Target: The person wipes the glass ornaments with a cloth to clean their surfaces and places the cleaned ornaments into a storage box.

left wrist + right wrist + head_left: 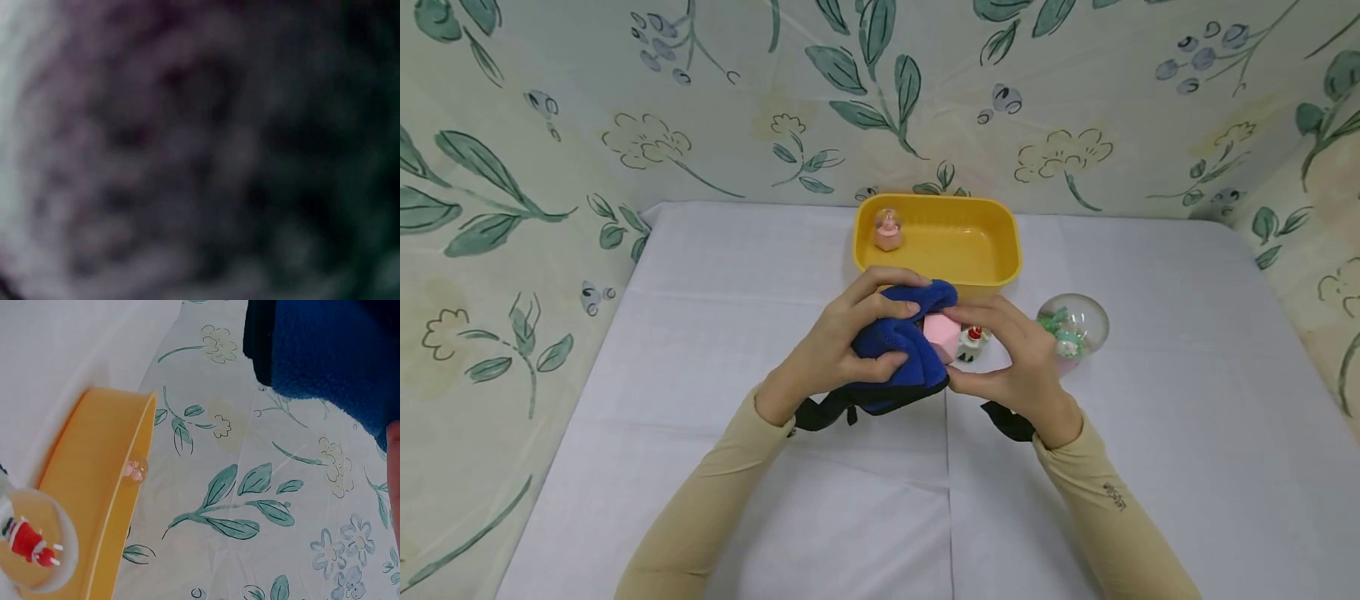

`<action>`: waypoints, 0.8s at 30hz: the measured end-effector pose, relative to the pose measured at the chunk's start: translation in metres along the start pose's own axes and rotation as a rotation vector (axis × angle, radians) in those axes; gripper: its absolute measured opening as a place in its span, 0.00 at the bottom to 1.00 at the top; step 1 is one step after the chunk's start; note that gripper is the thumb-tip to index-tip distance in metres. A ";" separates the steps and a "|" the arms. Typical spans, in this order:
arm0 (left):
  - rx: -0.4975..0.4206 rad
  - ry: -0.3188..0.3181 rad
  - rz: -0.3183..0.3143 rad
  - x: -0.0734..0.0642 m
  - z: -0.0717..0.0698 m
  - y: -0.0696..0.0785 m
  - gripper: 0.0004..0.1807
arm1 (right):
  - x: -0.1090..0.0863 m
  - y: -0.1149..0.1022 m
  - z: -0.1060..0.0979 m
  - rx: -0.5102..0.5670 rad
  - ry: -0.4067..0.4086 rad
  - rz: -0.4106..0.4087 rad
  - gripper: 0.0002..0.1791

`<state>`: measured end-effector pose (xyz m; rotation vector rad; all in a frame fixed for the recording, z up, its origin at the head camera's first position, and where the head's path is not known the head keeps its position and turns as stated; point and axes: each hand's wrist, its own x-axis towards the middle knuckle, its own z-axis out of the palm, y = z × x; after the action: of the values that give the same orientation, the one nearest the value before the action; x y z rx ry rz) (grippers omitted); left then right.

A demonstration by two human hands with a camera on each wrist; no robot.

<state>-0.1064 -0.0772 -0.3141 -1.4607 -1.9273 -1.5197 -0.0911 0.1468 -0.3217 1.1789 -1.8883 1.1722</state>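
My left hand point(842, 333) grips a bunched blue cloth point(887, 346) with dark edging, wrapped against a small snow globe point(942, 337). Only its pink faceted base shows; the cloth hides the rest. From the other side, thumb and fingers of my right hand point(1018, 358) pinch the pink base near the cloth's edge. Just behind that hand stands a small snow globe with a white base and a red figure point(972, 342), partly covered. In the right wrist view, the blue cloth point(337, 350) hangs at upper right beside a finger. The left wrist view is dark and blurred.
Behind my hands stands a yellow tray point(992, 242) with a small pink snow globe point(887, 230) in its left end. A larger clear snow globe point(1075, 325) with green and white contents lies right of my right hand. White cloth covers the table point(700, 275); floral fabric hangs behind.
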 end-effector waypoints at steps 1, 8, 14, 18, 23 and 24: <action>0.004 -0.006 0.006 0.000 0.000 0.001 0.20 | -0.001 0.000 0.000 0.007 0.003 0.019 0.28; 0.037 -0.043 0.046 0.001 0.000 0.001 0.19 | -0.002 -0.001 0.000 0.120 0.006 0.221 0.32; 0.059 -0.078 0.064 0.001 0.002 0.002 0.23 | -0.002 -0.004 -0.001 0.233 0.010 0.422 0.34; 0.104 -0.097 0.065 0.001 0.002 0.004 0.24 | -0.001 -0.007 -0.002 0.294 0.009 0.568 0.32; 0.150 -0.113 0.066 0.000 0.003 0.004 0.25 | 0.000 -0.009 -0.002 0.376 -0.001 0.737 0.20; 0.150 -0.111 0.067 0.000 0.004 0.003 0.25 | 0.001 -0.009 -0.002 0.386 -0.003 0.765 0.19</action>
<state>-0.1027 -0.0742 -0.3142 -1.5559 -1.9858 -1.2613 -0.0828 0.1463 -0.3171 0.6136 -2.2568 2.0035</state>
